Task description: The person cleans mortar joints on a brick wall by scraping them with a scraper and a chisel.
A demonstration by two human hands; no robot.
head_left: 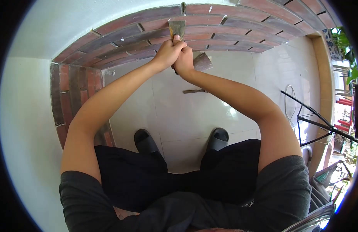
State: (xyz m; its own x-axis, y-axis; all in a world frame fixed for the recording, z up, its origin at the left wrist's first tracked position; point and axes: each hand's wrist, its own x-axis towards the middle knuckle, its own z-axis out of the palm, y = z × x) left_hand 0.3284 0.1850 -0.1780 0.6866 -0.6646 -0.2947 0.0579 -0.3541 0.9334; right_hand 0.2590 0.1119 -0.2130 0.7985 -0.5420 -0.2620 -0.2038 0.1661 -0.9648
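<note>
My left hand [166, 55] and my right hand [184, 62] are closed together around the handle of a putty knife [177, 28]. Its wide metal blade points away from me, up against the brick wall [202, 20], with a yellowish stain along one side. The fingers hide most of the handle. Just beyond my right wrist, a brownish piece with a pale end [203, 62] rests on the floor, partly covered by the hand. Closer to me lies a thin tool with a dark handle [192, 91], its far end hidden by my right forearm.
Brick facing also runs down the left side [72, 87], below a white wall [28, 116]. The tiled floor [136, 104] spreads under my sandalled feet [145, 141]. At right stand a black metal stand [316, 123], a white cable [290, 98] and a doorway edge [326, 89].
</note>
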